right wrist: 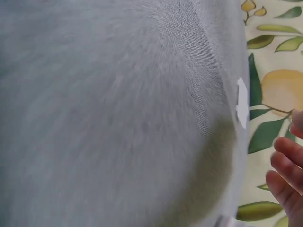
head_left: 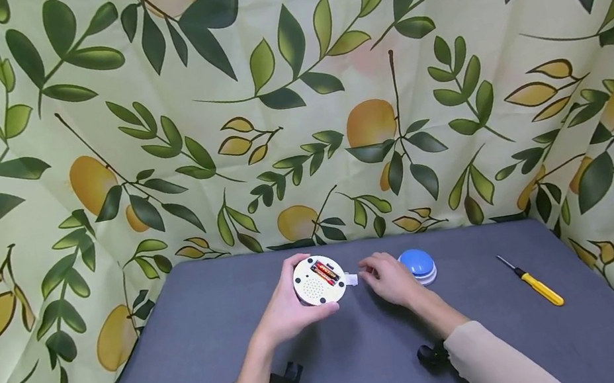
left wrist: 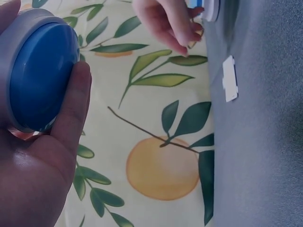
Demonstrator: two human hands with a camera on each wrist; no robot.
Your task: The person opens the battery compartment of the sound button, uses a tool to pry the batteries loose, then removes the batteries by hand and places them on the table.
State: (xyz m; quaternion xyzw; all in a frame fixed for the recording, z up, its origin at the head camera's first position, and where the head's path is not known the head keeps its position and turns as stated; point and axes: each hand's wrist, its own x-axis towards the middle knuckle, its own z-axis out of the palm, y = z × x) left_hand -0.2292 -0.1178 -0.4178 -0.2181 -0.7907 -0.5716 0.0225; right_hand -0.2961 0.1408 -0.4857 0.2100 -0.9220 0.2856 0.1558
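My left hand (head_left: 283,309) grips a round white push-button device (head_left: 312,290) by its rim, thumb below and fingers above. Its underside faces the head camera, with red-and-black batteries (head_left: 324,272) in an uncovered compartment beside a speaker grille. The left wrist view shows its blue dome (left wrist: 43,78) turned the other way. On the table lies a small white battery cover (left wrist: 230,79), partly overlapped by the device's edge in the head view. My right hand (head_left: 388,278) hovers to the right of the cover, fingers loosely bent and holding nothing.
A second blue-domed button (head_left: 417,264) stands on the grey table (head_left: 202,369) just right of my right hand. Further right lies a screwdriver (head_left: 531,280) with a yellow handle. A leaf-and-fruit patterned cloth (head_left: 257,179) hangs around the back and sides.
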